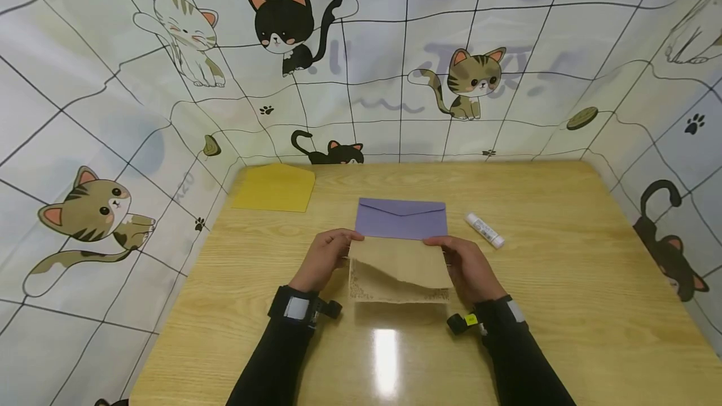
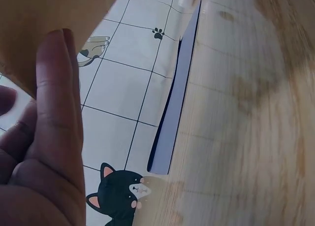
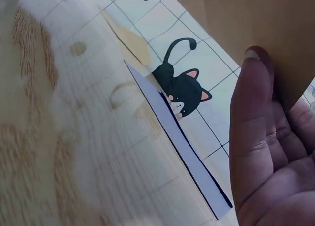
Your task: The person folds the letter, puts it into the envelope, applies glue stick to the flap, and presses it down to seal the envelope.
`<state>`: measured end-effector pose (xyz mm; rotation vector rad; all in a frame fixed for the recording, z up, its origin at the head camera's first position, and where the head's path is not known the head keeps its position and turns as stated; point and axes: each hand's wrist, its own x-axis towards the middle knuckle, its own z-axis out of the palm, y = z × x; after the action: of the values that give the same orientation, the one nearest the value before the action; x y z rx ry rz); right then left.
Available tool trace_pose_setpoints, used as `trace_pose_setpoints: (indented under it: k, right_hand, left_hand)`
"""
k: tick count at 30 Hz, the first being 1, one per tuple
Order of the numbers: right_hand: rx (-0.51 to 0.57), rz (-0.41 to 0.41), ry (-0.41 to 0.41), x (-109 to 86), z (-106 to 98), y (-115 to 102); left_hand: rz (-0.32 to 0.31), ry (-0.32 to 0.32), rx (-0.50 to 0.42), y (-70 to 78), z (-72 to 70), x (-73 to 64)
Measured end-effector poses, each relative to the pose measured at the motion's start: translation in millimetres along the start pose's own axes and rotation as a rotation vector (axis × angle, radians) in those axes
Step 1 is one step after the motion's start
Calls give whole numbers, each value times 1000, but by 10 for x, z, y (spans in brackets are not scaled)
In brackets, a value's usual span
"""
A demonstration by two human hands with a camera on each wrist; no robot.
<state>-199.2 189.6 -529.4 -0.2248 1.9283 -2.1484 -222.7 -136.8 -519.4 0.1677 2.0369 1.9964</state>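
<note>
Both hands hold up a tan sheet of paper (image 1: 403, 262), folded over, with a dark patterned border along its near edge. My left hand (image 1: 323, 260) pinches its left side, fingers behind the sheet in the left wrist view. At the opposite side my right hand (image 1: 472, 269) pinches the paper the same way; the right wrist view shows its fingers (image 3: 253, 103) against the tan underside. Just beyond the sheet lies a purple envelope (image 1: 402, 219), its pointed flap folded down, partly covered by the paper in the head view.
A yellow envelope (image 1: 273, 188) lies at the back left of the wooden table (image 1: 564, 306). To the right of the purple envelope is a white glue stick (image 1: 484, 230). Cat-printed sheeting (image 1: 383, 99) walls in the table's back and sides.
</note>
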Motion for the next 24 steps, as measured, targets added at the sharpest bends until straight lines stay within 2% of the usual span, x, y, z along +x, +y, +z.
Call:
trace_pose_setpoints:
  k: [2,4,6,9,13,21,24]
  right_hand:
    - [-22,10,5,10,9,-6]
    - [-102,22,30,21,15,-5]
    - [-185,8,44,33,14,0]
    - [-224,-35,46,46,16,2]
    - [-205,-46,55,51,24,-5]
    - [-203,-28,85,45,25,-13]
    - [-143,-26,68,36,27,-28]
  left_hand:
    - [-12,10,16,11,12,-6]
    - [-12,23,51,18,24,-7]
    - [4,46,101,21,33,-5]
    - [32,85,150,18,39,-2]
    - [44,112,168,9,36,-3]
    - [21,108,180,-31,56,-11]
    - [32,103,176,-37,77,-7]
